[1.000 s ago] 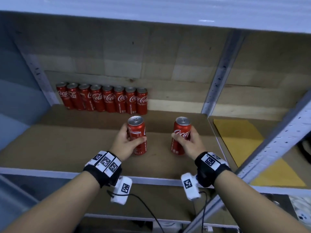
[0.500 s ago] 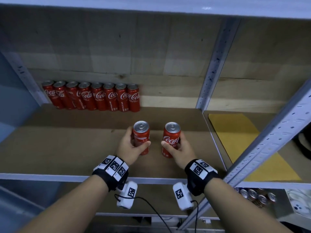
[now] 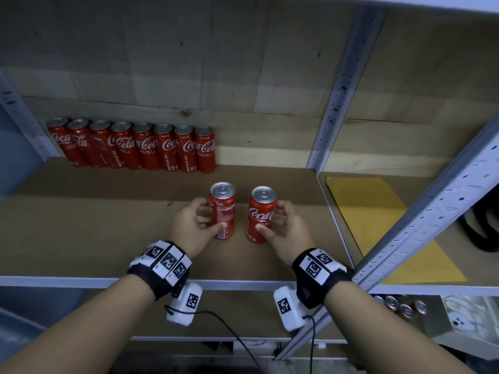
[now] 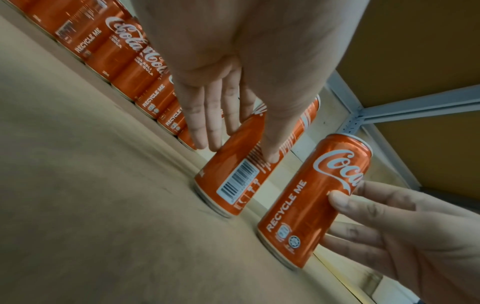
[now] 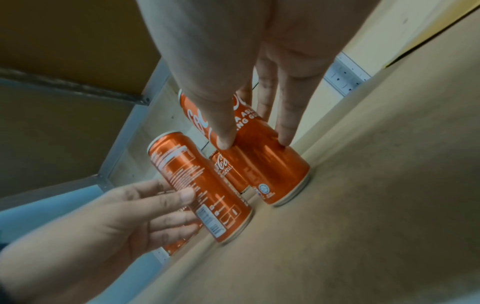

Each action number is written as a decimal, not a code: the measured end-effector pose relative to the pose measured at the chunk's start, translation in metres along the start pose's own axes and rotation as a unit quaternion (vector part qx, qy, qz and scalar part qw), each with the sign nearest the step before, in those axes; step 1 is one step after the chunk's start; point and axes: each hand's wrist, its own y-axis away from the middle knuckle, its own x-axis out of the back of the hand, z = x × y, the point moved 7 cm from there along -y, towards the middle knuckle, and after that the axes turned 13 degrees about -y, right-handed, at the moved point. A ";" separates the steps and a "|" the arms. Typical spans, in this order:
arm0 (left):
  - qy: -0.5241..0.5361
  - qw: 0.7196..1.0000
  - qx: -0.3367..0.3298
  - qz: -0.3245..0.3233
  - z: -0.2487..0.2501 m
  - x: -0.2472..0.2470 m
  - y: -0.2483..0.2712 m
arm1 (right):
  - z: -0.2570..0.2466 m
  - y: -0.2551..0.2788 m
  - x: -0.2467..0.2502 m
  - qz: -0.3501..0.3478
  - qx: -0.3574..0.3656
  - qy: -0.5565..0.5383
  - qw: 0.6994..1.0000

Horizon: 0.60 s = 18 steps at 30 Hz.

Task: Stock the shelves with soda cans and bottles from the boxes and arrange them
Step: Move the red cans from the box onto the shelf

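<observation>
Where the white metal front edge of the shelf board runs beneath both wrists, the left hand and right hand reach past it onto brown board. The left hand holds the left can, thumb on the front and fingers round the far side; the right hand holds the right can the same way. Both cans stand upright on the board, apart from each other, with a clear gap between them. Bare board stretches to the left and behind them. To the right, a slanted perforated upright and the bay's right edge lie close by. Farther back, a row of eight cans stands shoulder to shoulder against the wooden back wall, filling the left part; the wall to the right of the row is free up to the rear upright. In the next bay lies a yellow sheet. Compared with a second ago, the two cans sit closer together, and the right hand's fingers have loosened somewhat.
</observation>
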 end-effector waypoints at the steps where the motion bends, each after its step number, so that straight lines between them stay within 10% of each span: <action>1: -0.002 1.000 0.001 -0.006 0.001 -0.003 -0.003 | 0.000 -0.002 -0.002 0.001 0.002 0.004 1.000; 18: -0.141 0.989 0.039 -0.016 0.020 -0.027 -0.090 | -0.006 -0.091 -0.016 0.039 -0.019 0.178 0.983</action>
